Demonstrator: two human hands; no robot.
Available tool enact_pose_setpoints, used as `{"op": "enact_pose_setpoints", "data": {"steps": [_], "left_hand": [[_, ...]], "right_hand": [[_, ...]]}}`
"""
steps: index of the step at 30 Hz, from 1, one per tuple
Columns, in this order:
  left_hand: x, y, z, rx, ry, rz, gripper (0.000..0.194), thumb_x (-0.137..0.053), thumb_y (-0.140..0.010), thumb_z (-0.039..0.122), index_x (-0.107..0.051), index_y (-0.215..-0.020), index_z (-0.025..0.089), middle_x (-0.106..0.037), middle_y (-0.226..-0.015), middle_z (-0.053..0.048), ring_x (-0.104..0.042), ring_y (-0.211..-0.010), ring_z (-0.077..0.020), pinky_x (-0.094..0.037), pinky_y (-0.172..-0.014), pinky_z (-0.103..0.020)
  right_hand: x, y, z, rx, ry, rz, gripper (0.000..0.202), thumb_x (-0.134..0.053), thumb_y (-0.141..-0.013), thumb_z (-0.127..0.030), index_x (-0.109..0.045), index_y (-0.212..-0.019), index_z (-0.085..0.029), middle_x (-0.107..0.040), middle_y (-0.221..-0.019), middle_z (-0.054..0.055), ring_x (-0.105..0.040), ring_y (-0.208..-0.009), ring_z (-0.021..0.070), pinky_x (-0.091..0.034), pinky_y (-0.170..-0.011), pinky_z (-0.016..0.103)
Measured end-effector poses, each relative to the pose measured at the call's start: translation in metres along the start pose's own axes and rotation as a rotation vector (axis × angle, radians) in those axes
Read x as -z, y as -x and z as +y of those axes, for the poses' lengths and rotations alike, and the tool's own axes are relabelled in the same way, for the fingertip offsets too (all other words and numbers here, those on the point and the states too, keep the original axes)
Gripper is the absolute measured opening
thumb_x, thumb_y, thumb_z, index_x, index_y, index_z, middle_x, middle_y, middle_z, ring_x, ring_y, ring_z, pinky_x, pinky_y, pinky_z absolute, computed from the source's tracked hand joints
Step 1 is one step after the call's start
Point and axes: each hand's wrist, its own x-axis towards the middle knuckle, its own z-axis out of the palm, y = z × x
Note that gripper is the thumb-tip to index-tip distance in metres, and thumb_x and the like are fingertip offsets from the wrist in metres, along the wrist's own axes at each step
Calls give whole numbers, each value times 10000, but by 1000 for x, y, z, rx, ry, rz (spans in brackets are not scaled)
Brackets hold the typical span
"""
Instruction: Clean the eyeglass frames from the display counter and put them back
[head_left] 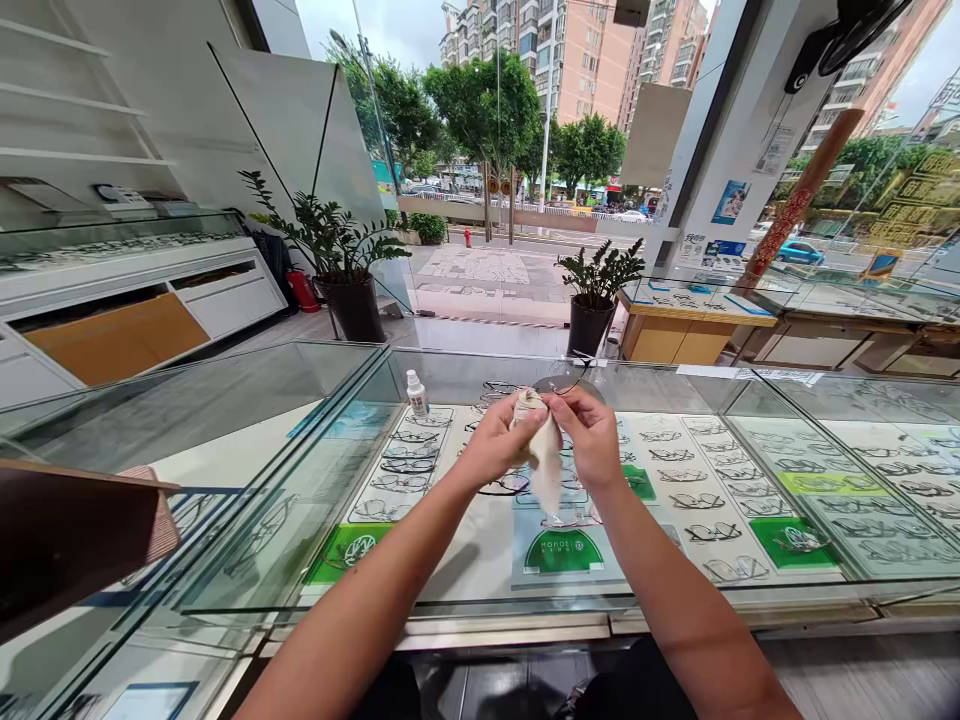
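My left hand (501, 436) is closed on a cream-coloured cloth (547, 475), which hangs down in a loose tail between my hands. Close against it, my right hand (589, 430) pinches a thin-framed pair of eyeglasses (576, 382); a dark temple arm sticks up past the fingers. Part of the frame is covered by the cloth and my fingers. Both hands are held above the glass top of a display case. Just left of them, a small white bottle (417, 394) stands upright on the glass.
Rows of eyeglasses (694, 500) lie inside the glass display case (465, 590), with a green sign (564, 550) among them. A brown box-like object (67, 540) juts in at left. Potted plants (352, 300) stand before the window. Another wooden display counter (675, 340) is at right.
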Motion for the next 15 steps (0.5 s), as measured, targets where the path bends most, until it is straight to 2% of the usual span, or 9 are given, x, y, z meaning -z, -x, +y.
{"op": "enact_pose_setpoints", "data": {"steps": [2, 6, 8, 10, 15], "left_hand": [[-3, 0, -3, -17, 9, 60, 490, -730, -891, 654, -653, -918, 170, -642, -687, 2, -559, -579, -124, -444, -565, -232], [-7, -2, -3, -25, -48, 117, 618, -618, -913, 762, -574, -725, 175, -563, -579, 11, -481, -505, -111, -389, -504, -238], [-5, -4, -4, -34, -60, 141, 627, -656, -876, 777, -595, -743, 167, -570, -614, 11, -473, -536, -107, -387, -516, -234], [1, -7, -6, -53, -51, 217, 621, -685, -853, 778, -630, -794, 162, -608, -676, 2, -504, -586, -114, -419, -554, -236], [29, -22, -13, -99, 32, 522, 561, -742, -813, 734, -644, -864, 184, -646, -734, 13, -579, -657, -134, -490, -627, -243]], "right_hand": [[-3, 2, 2, -4, 3, -14, 172, -805, -918, -420, -828, -897, -250, -755, -909, 42, -682, -917, 221, -540, -887, 373], [-7, 4, 4, 14, 20, 4, 157, -815, -913, -407, -825, -915, -250, -761, -939, 44, -683, -936, 217, -534, -910, 373], [-4, 2, 5, 21, 6, 42, 174, -806, -919, -416, -811, -897, -243, -759, -944, 46, -687, -931, 215, -541, -894, 369], [3, -2, 4, 20, -21, 94, 201, -792, -927, -437, -790, -893, -238, -765, -953, 49, -694, -933, 216, -547, -885, 369], [22, -14, 0, 42, -52, 227, 222, -769, -928, -449, -748, -915, -228, -786, -999, 55, -686, -977, 209, -519, -901, 354]]}}
